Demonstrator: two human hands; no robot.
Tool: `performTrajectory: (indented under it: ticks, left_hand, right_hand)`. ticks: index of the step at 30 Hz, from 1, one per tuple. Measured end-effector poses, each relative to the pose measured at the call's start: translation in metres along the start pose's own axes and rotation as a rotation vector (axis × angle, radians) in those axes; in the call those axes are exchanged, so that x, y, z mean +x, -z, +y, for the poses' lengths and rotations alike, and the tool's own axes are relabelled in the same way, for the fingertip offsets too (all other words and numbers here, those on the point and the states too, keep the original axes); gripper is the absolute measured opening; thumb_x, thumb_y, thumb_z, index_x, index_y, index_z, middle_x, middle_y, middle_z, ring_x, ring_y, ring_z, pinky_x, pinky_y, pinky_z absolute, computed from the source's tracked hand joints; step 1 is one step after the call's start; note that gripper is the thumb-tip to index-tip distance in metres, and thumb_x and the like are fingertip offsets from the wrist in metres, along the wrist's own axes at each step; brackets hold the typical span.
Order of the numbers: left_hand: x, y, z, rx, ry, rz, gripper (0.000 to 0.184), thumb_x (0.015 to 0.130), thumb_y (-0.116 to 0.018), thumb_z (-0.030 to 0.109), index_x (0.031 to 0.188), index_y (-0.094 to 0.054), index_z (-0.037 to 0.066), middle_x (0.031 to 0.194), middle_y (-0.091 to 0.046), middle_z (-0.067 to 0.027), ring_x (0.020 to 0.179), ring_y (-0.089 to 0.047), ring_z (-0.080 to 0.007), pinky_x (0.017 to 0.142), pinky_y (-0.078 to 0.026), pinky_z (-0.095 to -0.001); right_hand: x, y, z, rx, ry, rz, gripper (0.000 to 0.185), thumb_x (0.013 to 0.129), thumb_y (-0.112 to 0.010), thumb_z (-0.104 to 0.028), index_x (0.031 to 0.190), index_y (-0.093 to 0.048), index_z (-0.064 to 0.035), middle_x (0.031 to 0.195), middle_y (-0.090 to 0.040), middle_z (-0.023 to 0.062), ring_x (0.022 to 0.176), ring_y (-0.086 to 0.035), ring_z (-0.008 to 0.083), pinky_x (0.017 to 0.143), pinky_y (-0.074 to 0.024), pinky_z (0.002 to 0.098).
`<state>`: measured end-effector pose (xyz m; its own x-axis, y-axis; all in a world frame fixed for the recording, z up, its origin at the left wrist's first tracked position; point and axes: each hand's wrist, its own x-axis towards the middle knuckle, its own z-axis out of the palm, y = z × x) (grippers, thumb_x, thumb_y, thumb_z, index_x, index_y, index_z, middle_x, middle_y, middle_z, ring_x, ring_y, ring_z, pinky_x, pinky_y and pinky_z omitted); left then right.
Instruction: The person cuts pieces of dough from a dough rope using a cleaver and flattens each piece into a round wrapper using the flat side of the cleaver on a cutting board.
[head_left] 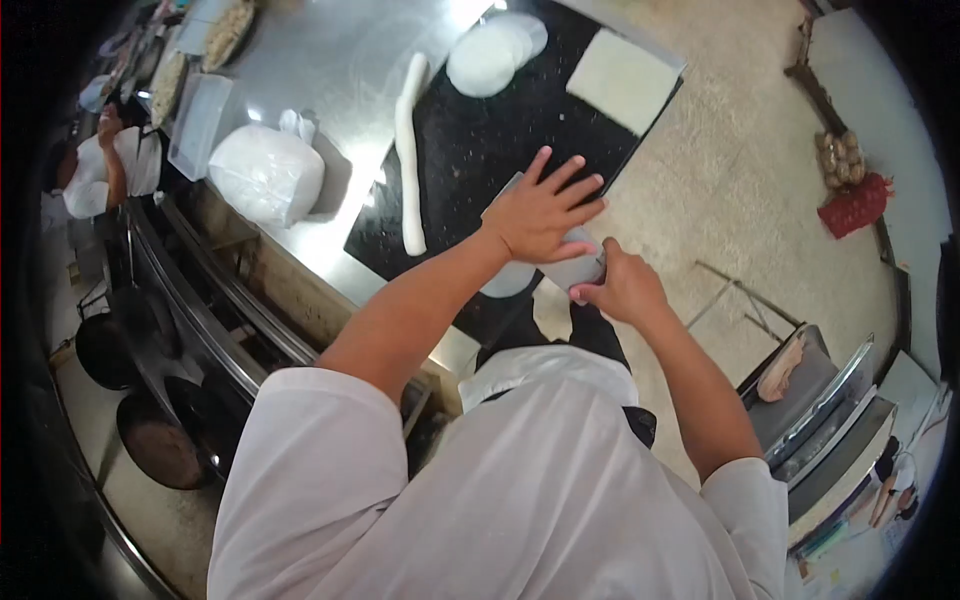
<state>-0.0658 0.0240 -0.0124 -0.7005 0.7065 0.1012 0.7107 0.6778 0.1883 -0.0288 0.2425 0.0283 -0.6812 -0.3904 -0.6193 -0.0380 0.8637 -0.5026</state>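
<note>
My left hand [545, 218] lies over the near part of a black work board [470, 170], palm down with its fingers spread. Beneath the palm, what it touches is mostly hidden. My right hand [628, 285] pinches the edge of a thin, greyish-white round piece [572, 268] at the board's near right edge; its material is hard to make out. Another pale round piece [508, 281] shows below my left wrist. A long white dough rope [408, 150] lies along the board's left side. Farther back, flat white dough rounds [483, 60] overlap each other.
A pale square sheet [622, 82] lies at the board's far right corner. On the metal table [320, 60] to the left sits a knotted white plastic bag [266, 175]. Dark pans [160, 440] are at lower left, trays [825, 415] at right. A person [115, 155] is at far left.
</note>
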Motion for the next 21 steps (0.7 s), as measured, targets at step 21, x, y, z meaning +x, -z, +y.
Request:
performTrajectory:
  ticks: [21]
  left_hand:
    - [0.003, 0.015, -0.041, -0.012, 0.135, 0.354, 0.071, 0.092, -0.053, 0.07, 0.14, -0.06, 0.018, 0.149, -0.053, -0.0115, 0.142, -0.044, -0.0351, 0.119, -0.03, -0.057]
  right_hand:
    - [0.004, -0.006, -0.021, -0.07, 0.011, 0.332, 0.059, 0.082, -0.081, -0.037, 0.115, -0.051, 0.0006, 0.092, -0.071, 0.029, 0.092, -0.071, 0.0474, 0.078, -0.0554, 0.0541]
